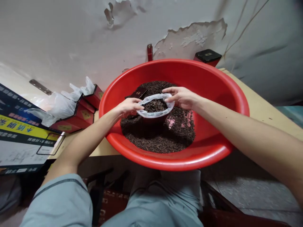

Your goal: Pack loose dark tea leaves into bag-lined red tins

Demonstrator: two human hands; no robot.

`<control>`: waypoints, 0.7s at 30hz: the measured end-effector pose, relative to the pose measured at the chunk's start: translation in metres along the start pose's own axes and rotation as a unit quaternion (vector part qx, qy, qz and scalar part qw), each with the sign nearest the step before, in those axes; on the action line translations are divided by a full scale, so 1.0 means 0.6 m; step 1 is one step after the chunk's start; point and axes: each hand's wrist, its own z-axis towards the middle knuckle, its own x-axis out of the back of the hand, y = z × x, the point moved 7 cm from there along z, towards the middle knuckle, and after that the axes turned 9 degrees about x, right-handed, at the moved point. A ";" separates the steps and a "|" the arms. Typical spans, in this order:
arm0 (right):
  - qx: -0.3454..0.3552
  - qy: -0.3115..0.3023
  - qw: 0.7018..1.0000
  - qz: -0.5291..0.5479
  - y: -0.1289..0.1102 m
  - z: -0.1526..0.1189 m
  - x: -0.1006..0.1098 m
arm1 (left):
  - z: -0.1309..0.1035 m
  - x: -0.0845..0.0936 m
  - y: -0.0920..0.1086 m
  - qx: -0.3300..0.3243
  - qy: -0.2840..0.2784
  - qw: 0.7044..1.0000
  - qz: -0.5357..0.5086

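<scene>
A clear plastic bag [169, 108] lines a dark red container, its rim folded outward into an open mouth. Dark loose tea leaves [155, 105] show inside it. At the left side of the rim, my left hand [130, 106] is closed on the plastic. My right hand [181, 97] grips the opposite side with its thumb at the bag's edge and its fingers bent above. The container stands in a big red basin [213, 85], on a heap of the same dark leaves [161, 142]. Behind my left hand, a black box lid [139, 93] rests on the heap.
Red boxes [81, 115] with plastic bags [60, 105] sticking out stand left of the basin. A black-topped box [208, 56] is behind it on the right. A printed carton [21, 132] is far left. The wooden table [267, 110] meets a peeling wall [71, 37].
</scene>
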 end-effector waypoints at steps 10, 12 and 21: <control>0.235 0.105 0.945 -0.203 -0.081 -0.013 0.047 | -0.079 0.030 0.104 -0.195 0.187 0.954 0.128; 0.111 0.010 0.970 -0.215 -0.050 -0.009 0.031 | -0.075 0.020 0.088 -0.137 0.144 0.971 0.129; 0.109 0.053 0.991 -0.062 -0.102 -0.032 0.040 | -0.069 0.080 0.088 -0.143 0.176 0.974 -0.014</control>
